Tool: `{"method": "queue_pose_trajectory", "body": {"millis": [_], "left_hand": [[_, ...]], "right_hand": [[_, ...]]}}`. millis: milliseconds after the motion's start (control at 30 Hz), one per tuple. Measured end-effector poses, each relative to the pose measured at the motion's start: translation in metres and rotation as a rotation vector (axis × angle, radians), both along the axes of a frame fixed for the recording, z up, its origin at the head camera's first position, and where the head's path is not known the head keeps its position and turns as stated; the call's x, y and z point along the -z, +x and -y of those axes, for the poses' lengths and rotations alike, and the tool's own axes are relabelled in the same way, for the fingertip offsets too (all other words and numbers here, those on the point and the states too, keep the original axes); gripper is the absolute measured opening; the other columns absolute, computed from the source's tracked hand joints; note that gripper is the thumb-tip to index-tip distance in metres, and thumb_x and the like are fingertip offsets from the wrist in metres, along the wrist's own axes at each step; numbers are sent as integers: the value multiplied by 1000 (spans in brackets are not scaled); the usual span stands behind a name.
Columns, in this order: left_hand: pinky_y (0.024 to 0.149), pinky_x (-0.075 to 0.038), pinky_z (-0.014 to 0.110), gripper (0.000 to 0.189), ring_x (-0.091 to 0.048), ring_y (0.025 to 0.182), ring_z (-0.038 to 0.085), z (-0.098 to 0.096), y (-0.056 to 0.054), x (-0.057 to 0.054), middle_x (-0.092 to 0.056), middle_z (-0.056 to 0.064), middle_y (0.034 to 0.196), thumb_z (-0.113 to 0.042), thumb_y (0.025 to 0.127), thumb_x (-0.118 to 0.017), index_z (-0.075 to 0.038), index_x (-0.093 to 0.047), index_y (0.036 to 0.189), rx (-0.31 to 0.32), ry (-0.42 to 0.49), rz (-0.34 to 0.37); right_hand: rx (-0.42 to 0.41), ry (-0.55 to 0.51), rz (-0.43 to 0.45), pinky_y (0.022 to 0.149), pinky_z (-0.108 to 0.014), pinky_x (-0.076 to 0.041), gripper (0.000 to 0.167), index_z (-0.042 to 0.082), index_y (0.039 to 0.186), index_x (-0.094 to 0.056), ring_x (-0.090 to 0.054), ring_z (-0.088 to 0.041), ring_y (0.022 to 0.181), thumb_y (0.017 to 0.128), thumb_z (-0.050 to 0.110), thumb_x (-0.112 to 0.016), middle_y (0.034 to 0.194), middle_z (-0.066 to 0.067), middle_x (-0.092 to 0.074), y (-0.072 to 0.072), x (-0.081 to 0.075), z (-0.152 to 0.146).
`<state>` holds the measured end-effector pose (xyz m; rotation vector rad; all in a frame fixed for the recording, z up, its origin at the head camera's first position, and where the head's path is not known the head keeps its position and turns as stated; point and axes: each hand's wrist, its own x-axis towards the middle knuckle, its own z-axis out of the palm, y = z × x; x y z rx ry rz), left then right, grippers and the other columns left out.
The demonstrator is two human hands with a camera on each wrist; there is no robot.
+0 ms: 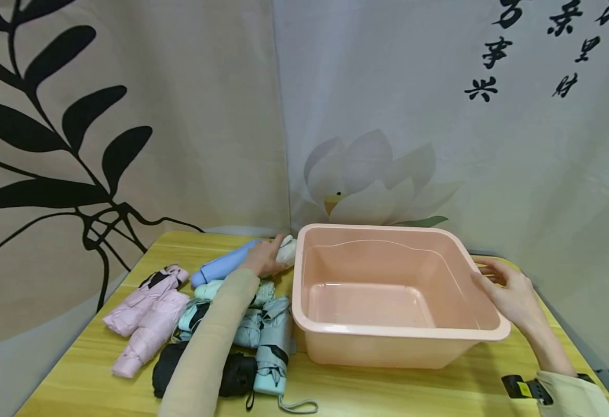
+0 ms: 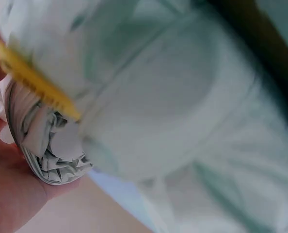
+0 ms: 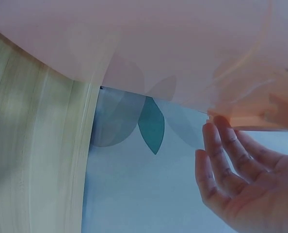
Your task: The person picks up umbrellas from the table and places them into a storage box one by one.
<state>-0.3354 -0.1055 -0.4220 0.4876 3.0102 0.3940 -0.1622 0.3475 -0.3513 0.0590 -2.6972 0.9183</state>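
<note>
My left hand (image 1: 266, 259) reaches to the back of the table and holds a white folded umbrella (image 1: 286, 251), just left of the pink tub (image 1: 402, 331). In the left wrist view the fingers and palm lie around the rolled end of the umbrella (image 2: 54, 145), and a yellow tag (image 2: 37, 80) hangs near it. A blue folded umbrella (image 1: 223, 263) lies beside this hand. My right hand (image 1: 510, 289) is at the tub's right rim. Its fingers are loosely bent, with fingertips right at the tub's outer wall in the right wrist view.
Two light pink folded umbrellas (image 1: 150, 330) lie at the left. A black one (image 1: 239, 373) is partly covered by my left forearm. Several teal and mint ones, including a light teal umbrella (image 1: 273, 347), lie beside the tub. A printed curtain hangs behind the wooden table (image 1: 387, 394).
</note>
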Motion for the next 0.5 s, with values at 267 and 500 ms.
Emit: {"method": "queue_pose_trajectory", "body": {"millis": [267,500], "left_hand": [[92,-47,55,72,-55,111,47,8,0,-17,-53,32,126,-30,86,-66,-9,-31,146,23,43,-34],[95,-43,57,71,-49,119,48,12,0,-37,-45,32,134,-29,89,-62,-8,-27,148,-2,90,-31]], "right_hand": [[-8,-3,-1,65,-10,-43,42,3,129,-55,-41,26,80,96,27,-54,113,-26,-62,-1,0,1],[-7,2,7,64,-13,-43,42,2,130,-55,-41,25,79,96,27,-54,113,-26,-62,0,-1,1]]}}
